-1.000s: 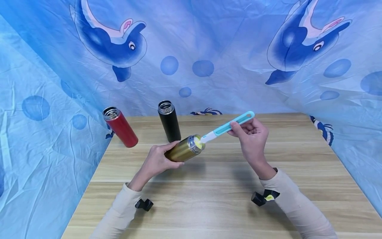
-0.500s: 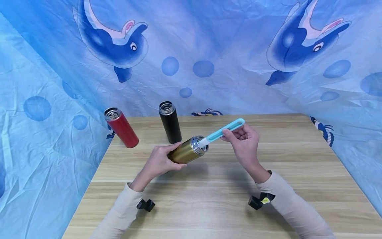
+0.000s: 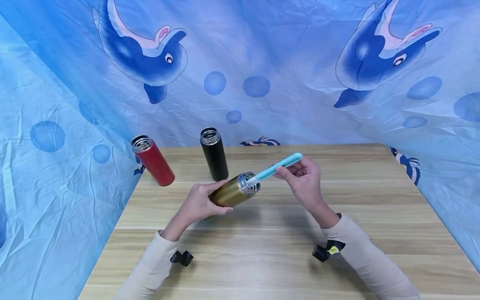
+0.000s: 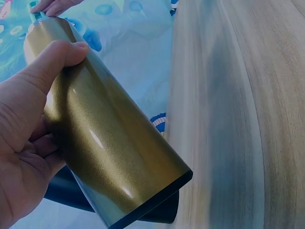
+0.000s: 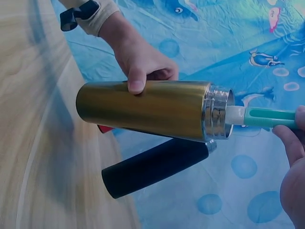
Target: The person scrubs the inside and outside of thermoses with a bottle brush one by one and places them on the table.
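My left hand (image 3: 200,203) grips a gold thermos bottle (image 3: 230,192) round its body, thumb along the near side. The bottle is tilted over the table, its open steel mouth turned to the right. Between thumb and fingers, my right hand (image 3: 303,180) pinches the turquoise handle of a bottle brush (image 3: 278,167). The brush's white neck passes into the bottle's mouth, and its head is hidden inside. In the right wrist view the gold bottle (image 5: 147,107) shows side-on, with the brush handle (image 5: 271,117) running in from the right.
Behind the gold bottle a black thermos bottle (image 3: 214,158) stands upright without a lid. Farther left stands a red thermos bottle (image 3: 154,163), also lidless. Both are on the wooden table (image 3: 262,258), which a blue dolphin-print cloth (image 3: 292,112) borders at the back and sides.
The brush has gone deeper into the gold bottle; its yellowish head showed at the mouth a second ago. My right hand has moved left and slightly down. The left hand stays nearly in place.
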The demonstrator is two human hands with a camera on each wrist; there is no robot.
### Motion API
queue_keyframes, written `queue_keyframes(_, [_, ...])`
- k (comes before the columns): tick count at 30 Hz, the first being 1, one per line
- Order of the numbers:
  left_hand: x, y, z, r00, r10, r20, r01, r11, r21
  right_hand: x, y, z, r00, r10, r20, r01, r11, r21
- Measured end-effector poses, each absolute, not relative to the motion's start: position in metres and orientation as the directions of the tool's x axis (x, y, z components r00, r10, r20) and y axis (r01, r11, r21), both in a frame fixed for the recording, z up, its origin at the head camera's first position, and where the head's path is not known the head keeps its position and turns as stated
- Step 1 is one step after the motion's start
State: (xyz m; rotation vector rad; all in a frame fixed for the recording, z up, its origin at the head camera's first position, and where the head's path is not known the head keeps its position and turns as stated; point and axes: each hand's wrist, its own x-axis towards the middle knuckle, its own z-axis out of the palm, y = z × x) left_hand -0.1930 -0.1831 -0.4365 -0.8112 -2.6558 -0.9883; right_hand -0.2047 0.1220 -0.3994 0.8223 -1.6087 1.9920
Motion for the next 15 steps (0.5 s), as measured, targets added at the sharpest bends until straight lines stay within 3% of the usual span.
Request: queue_keyframes(15, [-0.192, -0.183, -0.44, -0.817, 0.422, 0.393, 0.577, 0.622, 0.53, -0.203, 0.111, -0.409, -0.75, 0.001, 0.661, -0.652, -0.162, -0.74])
